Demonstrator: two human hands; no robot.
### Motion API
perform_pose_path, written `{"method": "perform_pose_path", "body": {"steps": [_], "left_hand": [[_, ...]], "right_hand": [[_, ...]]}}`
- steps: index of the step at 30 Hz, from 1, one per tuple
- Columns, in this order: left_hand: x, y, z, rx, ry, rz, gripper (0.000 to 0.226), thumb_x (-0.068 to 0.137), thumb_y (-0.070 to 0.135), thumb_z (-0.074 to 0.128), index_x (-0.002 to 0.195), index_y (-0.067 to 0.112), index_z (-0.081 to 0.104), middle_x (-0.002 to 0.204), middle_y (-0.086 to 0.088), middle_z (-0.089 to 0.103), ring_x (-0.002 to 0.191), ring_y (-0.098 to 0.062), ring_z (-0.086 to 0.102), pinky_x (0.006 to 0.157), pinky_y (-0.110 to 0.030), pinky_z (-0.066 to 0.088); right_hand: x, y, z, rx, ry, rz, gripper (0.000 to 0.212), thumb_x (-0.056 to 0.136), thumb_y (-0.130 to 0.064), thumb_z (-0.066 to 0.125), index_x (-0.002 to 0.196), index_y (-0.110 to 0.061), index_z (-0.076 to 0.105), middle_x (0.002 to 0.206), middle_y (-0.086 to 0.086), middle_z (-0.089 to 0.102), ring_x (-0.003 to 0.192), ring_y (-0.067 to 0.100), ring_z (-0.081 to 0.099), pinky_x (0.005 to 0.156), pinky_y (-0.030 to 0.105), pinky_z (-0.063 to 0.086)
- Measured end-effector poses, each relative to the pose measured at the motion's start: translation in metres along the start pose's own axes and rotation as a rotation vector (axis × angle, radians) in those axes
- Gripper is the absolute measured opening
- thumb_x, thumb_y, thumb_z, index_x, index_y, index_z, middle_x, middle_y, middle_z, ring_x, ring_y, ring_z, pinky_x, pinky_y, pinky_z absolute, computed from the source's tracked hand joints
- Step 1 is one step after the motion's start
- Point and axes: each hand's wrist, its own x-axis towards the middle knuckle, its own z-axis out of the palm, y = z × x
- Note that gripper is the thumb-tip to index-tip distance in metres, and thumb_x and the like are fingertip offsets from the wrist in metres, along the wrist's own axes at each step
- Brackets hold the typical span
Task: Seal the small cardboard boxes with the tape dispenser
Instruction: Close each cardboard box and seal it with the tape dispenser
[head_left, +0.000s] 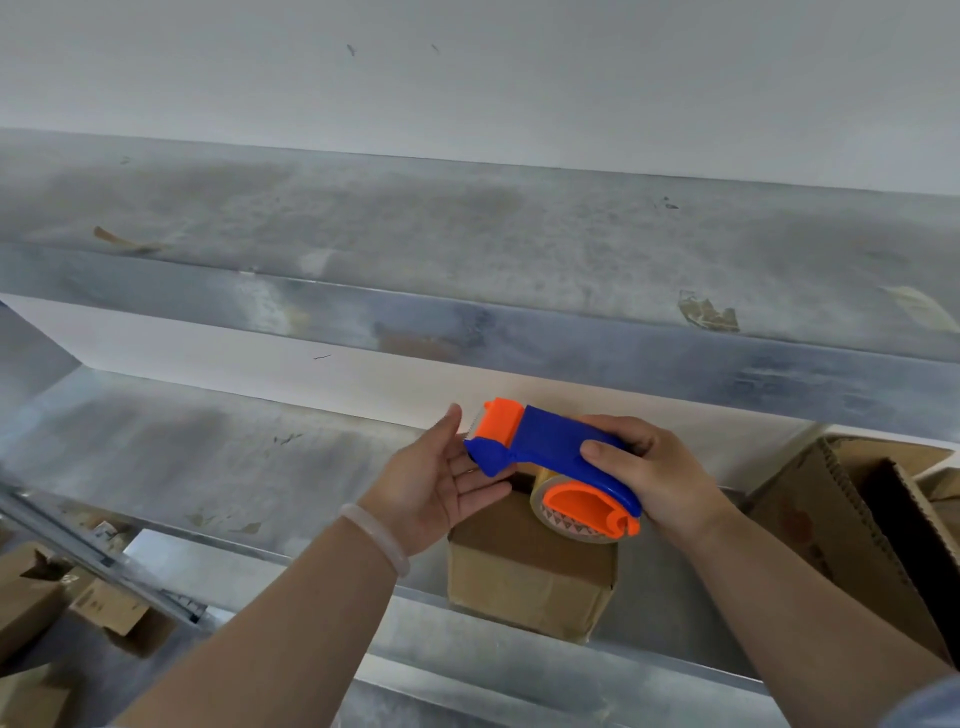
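A small cardboard box (530, 571) stands at the front edge of a metal shelf (208, 457). Above its top I hold a blue and orange tape dispenser (550, 457) with a roll of clear tape. My right hand (649, 478) grips the dispenser's blue handle from the right. My left hand (441, 483) is open, palm up, with straight fingers under the dispenser's orange cutter end and against the box's far left corner. The box's top is mostly hidden by the dispenser and both hands.
An upper metal shelf (519, 260) runs overhead with scraps of old tape. A large open cardboard box (852, 519) sits at the right on the same shelf. Several smaller boxes (62, 603) lie below at the lower left.
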Motion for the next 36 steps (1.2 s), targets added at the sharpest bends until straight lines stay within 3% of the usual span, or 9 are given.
{"method": "perform_pose_path", "body": {"steps": [3,9,14,18,21,24,29,33,36], "left_hand": [[0.001,0.002,0.000,0.028,0.029,0.019,0.027,0.096,0.034,0.052,0.101,0.010,0.063,0.098,-0.018,0.073,0.085,-0.024,0.073,0.076,-0.038,0.060],[0.007,-0.005,-0.005,0.060,0.079,0.029,0.027,0.100,0.010,0.046,0.121,-0.001,0.058,0.100,-0.018,0.073,0.085,-0.024,0.073,0.070,-0.036,0.061],[0.012,-0.002,-0.008,0.007,0.140,0.140,0.031,0.104,0.021,0.039,0.098,0.004,0.065,0.091,-0.018,0.070,0.093,-0.030,0.070,0.074,-0.038,0.061],[0.014,-0.010,-0.011,0.935,0.185,0.436,0.018,0.098,0.019,0.054,0.090,0.029,0.067,0.091,0.012,0.067,0.093,-0.013,0.062,0.081,-0.022,0.048],[0.019,-0.022,-0.022,1.420,0.047,0.493,0.021,0.091,0.028,0.064,0.111,0.035,0.067,0.107,0.020,0.058,0.101,-0.003,0.052,0.095,-0.021,0.039],[0.028,-0.031,-0.034,1.564,0.083,0.617,0.028,0.087,0.038,0.066,0.114,0.033,0.070,0.117,0.019,0.063,0.114,-0.005,0.048,0.105,-0.028,0.036],[0.033,-0.033,-0.044,1.666,0.175,0.713,0.053,0.074,0.068,0.041,0.106,0.039,0.072,0.112,0.025,0.066,0.110,-0.007,0.050,0.100,-0.029,0.037],[0.032,-0.035,-0.045,1.615,0.154,0.670,0.049,0.075,0.067,0.050,0.107,0.037,0.071,0.113,0.022,0.066,0.109,-0.004,0.050,0.099,-0.023,0.034],[0.029,-0.033,-0.039,1.517,0.125,0.580,0.019,0.089,0.038,0.063,0.101,0.026,0.073,0.101,0.012,0.070,0.096,-0.005,0.055,0.091,-0.025,0.041]], "right_hand": [[0.002,-0.001,-0.001,-0.001,-0.014,0.008,0.033,0.070,-0.034,0.082,0.101,-0.028,0.072,0.097,-0.004,0.076,0.088,0.017,0.072,0.072,0.027,0.056],[0.005,0.000,-0.003,-0.006,-0.014,0.016,0.036,0.071,-0.036,0.080,0.105,-0.026,0.072,0.098,-0.002,0.075,0.089,0.019,0.072,0.077,0.033,0.056],[0.005,0.006,-0.007,0.015,-0.007,0.021,0.041,0.071,-0.036,0.074,0.110,-0.022,0.070,0.101,0.003,0.075,0.090,0.021,0.071,0.071,0.027,0.056],[0.006,0.010,-0.008,0.040,-0.008,0.019,0.047,0.070,-0.034,0.070,0.115,-0.018,0.069,0.102,0.005,0.074,0.091,0.024,0.071,0.072,0.029,0.057],[0.008,0.009,-0.008,0.074,-0.018,0.021,0.041,0.073,-0.032,0.079,0.111,-0.019,0.070,0.101,0.007,0.075,0.088,0.023,0.071,0.068,0.026,0.056],[0.012,0.006,-0.006,0.182,-0.023,0.017,0.034,0.070,-0.027,0.072,0.102,-0.017,0.075,0.096,0.011,0.075,0.080,0.021,0.071,0.066,0.026,0.056],[0.016,0.006,-0.010,0.105,0.014,-0.023,0.041,0.062,-0.038,0.082,0.098,-0.020,0.075,0.095,0.013,0.075,0.084,0.028,0.071,0.074,0.035,0.056],[0.013,0.011,-0.013,0.019,-0.017,-0.033,0.033,0.071,-0.028,0.080,0.103,-0.025,0.071,0.097,0.001,0.076,0.086,0.018,0.072,0.068,0.023,0.055],[0.012,0.007,-0.010,-0.088,-0.080,-0.051,0.037,0.071,-0.033,0.072,0.107,-0.026,0.070,0.098,-0.007,0.075,0.089,0.011,0.071,0.069,0.020,0.055]]}}
